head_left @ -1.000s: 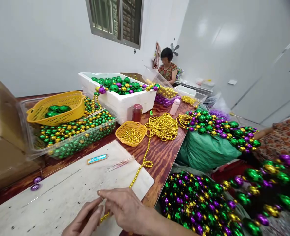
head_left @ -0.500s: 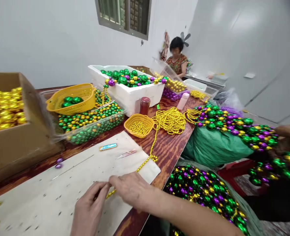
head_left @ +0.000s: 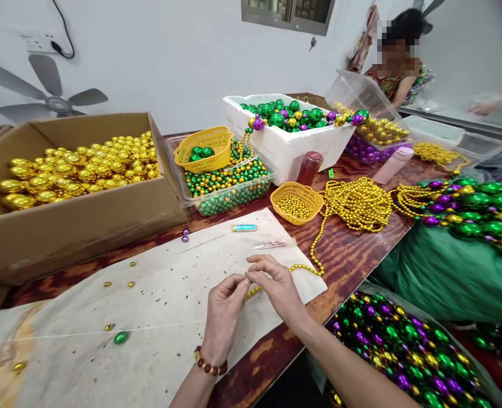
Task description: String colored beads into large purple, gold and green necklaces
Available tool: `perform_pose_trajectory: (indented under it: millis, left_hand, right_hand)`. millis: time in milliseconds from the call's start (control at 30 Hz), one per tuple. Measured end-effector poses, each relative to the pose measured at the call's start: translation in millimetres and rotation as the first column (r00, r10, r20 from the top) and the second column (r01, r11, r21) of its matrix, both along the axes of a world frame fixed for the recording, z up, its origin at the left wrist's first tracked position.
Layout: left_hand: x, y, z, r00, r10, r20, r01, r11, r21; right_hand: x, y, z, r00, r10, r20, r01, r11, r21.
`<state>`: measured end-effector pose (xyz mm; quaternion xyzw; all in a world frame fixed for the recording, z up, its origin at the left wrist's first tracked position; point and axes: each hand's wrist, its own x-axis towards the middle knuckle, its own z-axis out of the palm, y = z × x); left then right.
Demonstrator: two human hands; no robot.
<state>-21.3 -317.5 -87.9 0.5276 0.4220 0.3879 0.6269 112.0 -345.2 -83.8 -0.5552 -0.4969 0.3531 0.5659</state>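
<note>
A string of small gold beads (head_left: 305, 266) runs from a coiled heap of gold bead strings (head_left: 357, 205) onto the white cloth (head_left: 161, 317). Above the cloth, its end passes beneath my right hand (head_left: 279, 286) and shows again between the two hands. My left hand (head_left: 224, 303) is pinched at that end, a beaded bracelet (head_left: 209, 362) on its wrist. The fingertips of both hands meet there; what tiny part they pinch is partly hidden. Several loose gold beads (head_left: 131, 284) and one green bead (head_left: 120, 338) lie on the cloth to the left.
A cardboard box (head_left: 85, 204) of gold beads stands at the left. Behind are a yellow basket (head_left: 297, 203), a clear bin (head_left: 234, 195), a foam box (head_left: 314, 150) and a dark red jar (head_left: 310, 168). Bead garlands (head_left: 404, 345) fill a sack at the right. A co-worker (head_left: 398, 62) is at the back.
The view has swung left, so the table's things appear farther right and the whole gold-bead box shows. Both hands stay together at the bead string, with the right fingers a little more raised.
</note>
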Motion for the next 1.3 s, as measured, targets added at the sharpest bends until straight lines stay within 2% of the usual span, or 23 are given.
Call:
perform_pose_trajectory:
  millis: [133,200,300,400,500,600,800,1000,1100,1200,1300]
  left_hand:
    - [3.6,-3.3,1.2,0.994,0.062,0.085,-0.055,0.995,-0.082]
    - [4.3,-3.2,1.5,0.986,0.070,0.150,-0.051,0.991,-0.124]
    - [2.6,-2.6,-0.5,0.984,0.018,0.175,0.011,0.986,-0.165]
    - [-0.5,-2.4,-2.7,0.986,-0.053,0.155,0.080,0.983,-0.168]
    - [-2.2,-2.5,-0.2,0.978,-0.113,0.176,0.143,0.976,-0.163]
    - [-2.8,-2.5,5.7,0.965,-0.172,0.200,0.210,0.959,-0.191]
    - [-5.3,-3.7,8.7,0.973,-0.173,0.153,0.201,0.960,-0.195]
    - [-4.6,-7.7,6.5,0.974,-0.211,0.078,0.221,0.964,-0.150]
    - [-5.3,-7.2,8.0,0.964,-0.244,0.106,0.260,0.949,-0.180]
    - [-10.4,-2.1,11.7,0.960,-0.182,0.213,0.231,0.944,-0.234]
    - [-19.3,5.0,16.4,0.944,-0.080,0.321,0.166,0.954,-0.248]
  right_hand:
    - [-13.5,1.4,-8.0,0.953,-0.039,-0.299,0.025,0.998,-0.051]
    - [-15.3,1.7,-8.5,0.886,-0.031,-0.462,-0.006,0.997,-0.080]
    - [-8.6,4.3,-4.0,0.660,-0.035,-0.750,-0.029,0.997,-0.071]
    - [1.9,8.3,2.1,0.412,0.015,-0.911,-0.046,0.999,-0.004]
    - [6.8,10.9,4.3,0.305,0.057,-0.951,-0.043,0.998,0.046]
    - [6.4,12.1,2.6,0.311,0.033,-0.950,-0.009,0.999,0.032]
    - [7.2,10.9,-0.6,0.442,-0.009,-0.897,-0.008,1.000,-0.014]
    - [5.1,7.0,0.6,0.368,0.027,-0.930,-0.096,0.995,-0.009]
    - [5.9,11.4,3.0,0.374,0.041,-0.927,-0.061,0.998,0.020]
    - [11.7,18.8,3.9,0.469,0.040,-0.882,-0.012,0.999,0.038]
    - [15.2,21.1,-2.1,0.676,0.022,-0.736,-0.072,0.997,-0.037]
